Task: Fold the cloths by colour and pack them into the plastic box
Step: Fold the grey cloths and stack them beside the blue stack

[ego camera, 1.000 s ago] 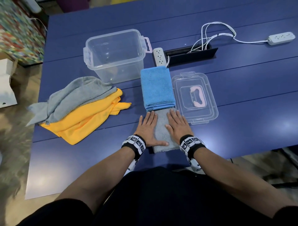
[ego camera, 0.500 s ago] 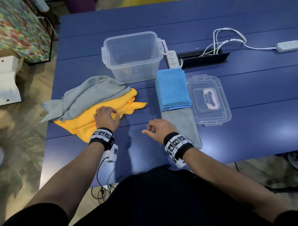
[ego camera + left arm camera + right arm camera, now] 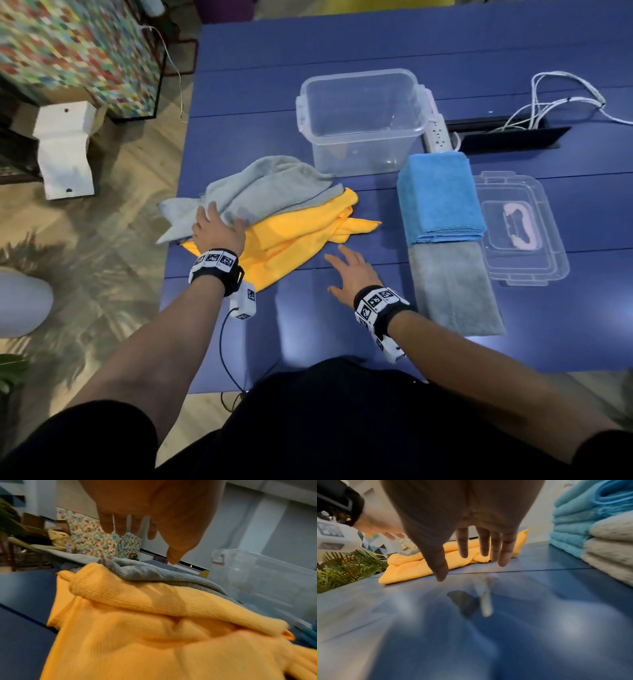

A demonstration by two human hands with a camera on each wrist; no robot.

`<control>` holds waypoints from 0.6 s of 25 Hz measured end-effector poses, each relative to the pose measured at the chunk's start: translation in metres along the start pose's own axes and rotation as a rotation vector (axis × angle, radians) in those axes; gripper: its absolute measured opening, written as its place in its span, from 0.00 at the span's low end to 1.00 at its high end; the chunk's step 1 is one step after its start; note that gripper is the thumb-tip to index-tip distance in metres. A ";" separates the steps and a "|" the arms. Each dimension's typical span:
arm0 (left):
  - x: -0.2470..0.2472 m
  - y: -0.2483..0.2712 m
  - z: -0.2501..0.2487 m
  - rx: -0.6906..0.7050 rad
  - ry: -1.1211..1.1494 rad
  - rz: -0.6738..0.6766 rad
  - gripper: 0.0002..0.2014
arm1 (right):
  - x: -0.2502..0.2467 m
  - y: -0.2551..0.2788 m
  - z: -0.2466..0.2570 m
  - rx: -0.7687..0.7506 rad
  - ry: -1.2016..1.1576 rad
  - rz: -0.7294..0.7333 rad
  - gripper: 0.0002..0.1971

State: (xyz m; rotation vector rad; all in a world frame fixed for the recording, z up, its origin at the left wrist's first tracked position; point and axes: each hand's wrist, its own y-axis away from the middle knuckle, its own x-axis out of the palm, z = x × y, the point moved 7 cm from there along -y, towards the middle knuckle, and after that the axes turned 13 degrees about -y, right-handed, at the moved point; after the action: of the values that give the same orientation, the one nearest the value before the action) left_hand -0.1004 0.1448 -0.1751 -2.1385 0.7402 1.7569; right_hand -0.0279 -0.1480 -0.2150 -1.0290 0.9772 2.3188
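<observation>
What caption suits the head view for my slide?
Left hand reaches the loose grey cloth atop the yellow cloth.

The table [image 3: 342, 51] is deep blue. On it a loose grey cloth [image 3: 267, 192] lies over a yellow cloth [image 3: 294, 240]; a folded sky-blue cloth [image 3: 440, 198] and a folded grey one [image 3: 452, 284] sit nearby. The box [image 3: 363, 120] and lid [image 3: 524, 226] are clear, with pale pink handles. Wristbands [image 3: 214, 262] are black with black-and-white square markers. A panel [image 3: 75, 48] shows multicoloured mosaic.

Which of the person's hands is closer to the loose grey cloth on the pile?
Left. The left hand is over the grey cloth; the right hand hovers above bare table, apart from it.
</observation>
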 end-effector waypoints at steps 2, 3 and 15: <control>0.007 -0.011 0.019 -0.119 0.141 0.146 0.35 | 0.002 -0.023 0.023 -0.044 0.053 0.013 0.41; 0.010 -0.015 0.029 -0.155 0.156 0.215 0.36 | 0.004 -0.036 0.035 -0.054 0.074 0.030 0.42; -0.060 -0.008 -0.019 0.090 0.640 0.007 0.09 | 0.013 -0.075 0.053 0.094 -0.022 0.168 0.42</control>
State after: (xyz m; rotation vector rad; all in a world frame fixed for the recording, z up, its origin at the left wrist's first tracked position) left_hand -0.0886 0.1539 -0.1138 -2.6459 0.9435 0.9938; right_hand -0.0155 -0.0576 -0.2318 -0.9142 1.1934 2.3853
